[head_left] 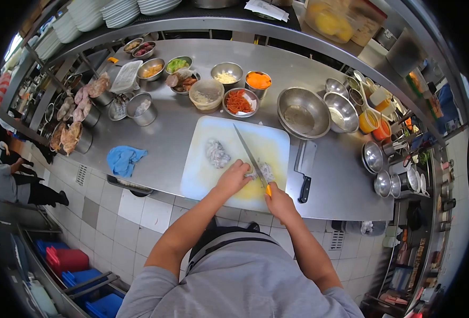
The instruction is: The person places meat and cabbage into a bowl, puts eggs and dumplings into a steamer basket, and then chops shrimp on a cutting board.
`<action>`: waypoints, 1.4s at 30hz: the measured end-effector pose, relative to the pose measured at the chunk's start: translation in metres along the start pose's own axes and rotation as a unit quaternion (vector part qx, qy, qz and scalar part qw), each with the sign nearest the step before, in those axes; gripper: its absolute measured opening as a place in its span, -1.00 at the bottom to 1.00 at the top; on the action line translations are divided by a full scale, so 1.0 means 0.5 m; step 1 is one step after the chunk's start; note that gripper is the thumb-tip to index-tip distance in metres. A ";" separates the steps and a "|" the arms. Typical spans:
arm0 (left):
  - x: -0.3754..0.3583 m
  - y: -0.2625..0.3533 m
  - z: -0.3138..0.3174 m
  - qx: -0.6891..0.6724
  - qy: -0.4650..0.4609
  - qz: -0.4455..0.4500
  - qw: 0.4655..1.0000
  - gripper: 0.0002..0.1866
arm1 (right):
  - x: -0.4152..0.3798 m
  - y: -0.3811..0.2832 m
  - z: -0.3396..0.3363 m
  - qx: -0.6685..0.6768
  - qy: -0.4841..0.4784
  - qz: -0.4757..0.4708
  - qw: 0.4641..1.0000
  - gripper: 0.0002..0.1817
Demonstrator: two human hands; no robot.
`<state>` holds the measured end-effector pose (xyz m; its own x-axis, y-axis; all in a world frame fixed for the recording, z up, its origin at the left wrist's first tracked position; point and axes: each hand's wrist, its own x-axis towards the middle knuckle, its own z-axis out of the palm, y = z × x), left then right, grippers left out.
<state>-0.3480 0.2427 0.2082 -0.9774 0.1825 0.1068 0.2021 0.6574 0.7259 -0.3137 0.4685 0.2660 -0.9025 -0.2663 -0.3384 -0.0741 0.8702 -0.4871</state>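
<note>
My right hand (280, 203) is closed round the yellow handle of a long knife (249, 151), its blade slanting away to the upper left over the white cutting board (197, 175). Beside the blade, my left hand (234, 178) has its fingers curled down at a small heap of pale greyish raw seafood (266, 170), which looks like shrimp; the fingertips are partly hidden. A second heap of the same seafood (217, 153) lies on the left of the board. Right of the board rests a cleaver (305, 164) with a black handle.
Steel bowls (304, 112) stand behind the board, with shredded carrot (240, 102) and other cut food nearby. A blue cloth (125, 160) lies left. Raw poultry (68, 137) hangs over pots at far left. A plate shelf (202, 18) spans the back. Two people (17, 183) are at left.
</note>
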 end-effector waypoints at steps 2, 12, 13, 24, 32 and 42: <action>0.003 -0.015 0.008 0.016 -0.007 0.025 1.000 -0.78 | 0.012 -0.011 -0.011 -0.031 -0.044 0.005 0.999 -0.58; 0.014 -0.059 0.075 0.075 -0.011 0.047 0.996 -0.79 | -0.033 -0.029 -0.024 -0.021 -0.065 -0.021 0.997 -0.42; 0.012 -0.056 0.067 0.053 0.000 0.066 0.996 -0.78 | -0.027 -0.028 -0.009 0.004 -0.072 -0.016 0.997 -0.44; -0.003 -0.053 0.061 0.058 0.042 0.043 0.997 -0.87 | 0.011 0.003 0.042 -0.045 -0.032 -0.085 0.995 -0.51; 0.003 -0.055 0.057 0.054 0.025 0.034 0.998 -0.88 | 0.065 0.006 0.100 -0.010 -0.020 -0.057 0.998 -0.52; 0.007 -0.090 0.092 -0.027 0.062 0.055 0.996 -0.80 | 0.035 0.067 0.103 0.044 -0.004 -0.061 0.997 -0.53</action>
<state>-0.3576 0.2472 0.1445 -0.9505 0.1571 0.2680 0.3076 0.5977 0.7403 -0.3103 0.4716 0.2024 -0.8857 -0.3710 -0.2790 -0.1445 0.7916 -0.5938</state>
